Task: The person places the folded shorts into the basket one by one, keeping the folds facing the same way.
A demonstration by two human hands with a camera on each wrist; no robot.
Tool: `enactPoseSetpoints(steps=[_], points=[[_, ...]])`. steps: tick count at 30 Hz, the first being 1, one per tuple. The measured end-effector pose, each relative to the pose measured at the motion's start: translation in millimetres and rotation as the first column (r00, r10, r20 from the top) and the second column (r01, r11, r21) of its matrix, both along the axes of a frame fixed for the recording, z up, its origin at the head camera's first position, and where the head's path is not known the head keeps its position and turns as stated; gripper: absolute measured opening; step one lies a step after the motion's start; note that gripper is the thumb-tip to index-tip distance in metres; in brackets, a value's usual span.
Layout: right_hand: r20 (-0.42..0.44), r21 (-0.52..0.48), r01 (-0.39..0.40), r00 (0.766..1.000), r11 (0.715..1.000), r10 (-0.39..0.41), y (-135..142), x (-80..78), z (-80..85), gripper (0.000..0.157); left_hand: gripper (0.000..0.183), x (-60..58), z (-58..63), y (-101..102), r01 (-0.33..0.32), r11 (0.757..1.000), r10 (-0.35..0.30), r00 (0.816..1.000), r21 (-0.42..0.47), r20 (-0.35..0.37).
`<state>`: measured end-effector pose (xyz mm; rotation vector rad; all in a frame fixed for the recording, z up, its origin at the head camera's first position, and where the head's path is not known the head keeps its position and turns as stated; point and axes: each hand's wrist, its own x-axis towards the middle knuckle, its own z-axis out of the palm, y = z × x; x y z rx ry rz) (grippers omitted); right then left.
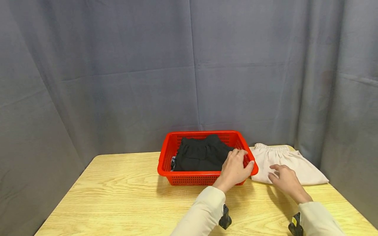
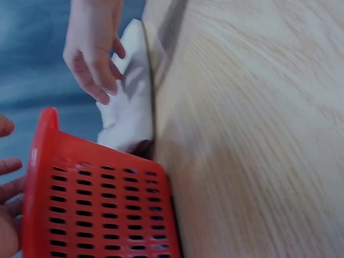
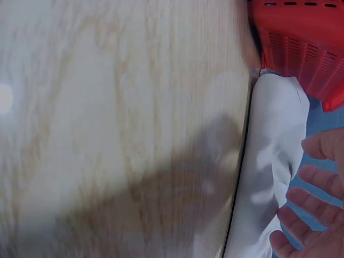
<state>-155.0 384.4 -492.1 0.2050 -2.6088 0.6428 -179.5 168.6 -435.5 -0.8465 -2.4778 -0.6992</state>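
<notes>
A red plastic basket [image 1: 203,173] with slotted walls holds a folded black garment [image 1: 198,155]. My left hand [image 1: 235,165] hovers at the basket's front right corner, its fingers loosely bent above the rim; whether it touches the rim I cannot tell. To the basket's right, a cream garment [image 1: 277,157] with a gathered elastic waist lies flat on the table. Over its front edge hangs my right hand [image 1: 285,179], fingers spread and relaxed, holding nothing. In the right wrist view these fingers [image 3: 306,201] appear apart from one another beside the pale cloth [image 3: 269,156].
The light wooden table [image 1: 112,193] extends to the left and front. Grey curtains [image 1: 147,82] hang behind it and at both sides. A bit of patterned cloth [image 1: 173,163] shows at the basket's left inner side. Each wrist carries a small black device [image 1: 225,218].
</notes>
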Motion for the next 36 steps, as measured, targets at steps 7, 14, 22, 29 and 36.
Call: enactPoseSetpoints(steps=[7,14,22,29,36], points=[[0.003,0.026,-0.011,1.000,1.000,0.011,0.1,-4.3,-2.0,0.030,0.035,-4.8,-8.2,1.4,0.032,0.999,-0.032,0.999,-0.035,-0.004],[0.039,0.031,0.005,0.999,1.000,-0.006,-0.1,-7.8,-6.8,0.028,0.034,-4.7,-10.3,4.8,-0.014,0.999,0.010,0.994,0.034,0.106],[0.087,0.084,-0.032,0.996,0.996,0.024,2.3,-11.7,-16.9,0.028,0.035,-2.8,-9.2,5.6,-0.029,0.999,0.033,0.990,-0.031,0.134],[0.110,0.136,-0.092,0.991,0.987,0.077,3.9,-16.1,-21.7,0.028,0.037,-1.2,-10.1,5.2,-0.048,0.992,0.058,0.994,-0.113,0.091],[0.142,0.178,-0.109,0.986,0.978,0.085,4.4,-17.4,-16.8,0.028,0.035,-0.6,-10.9,6.1,-0.062,0.981,0.070,0.997,-0.184,0.041]])
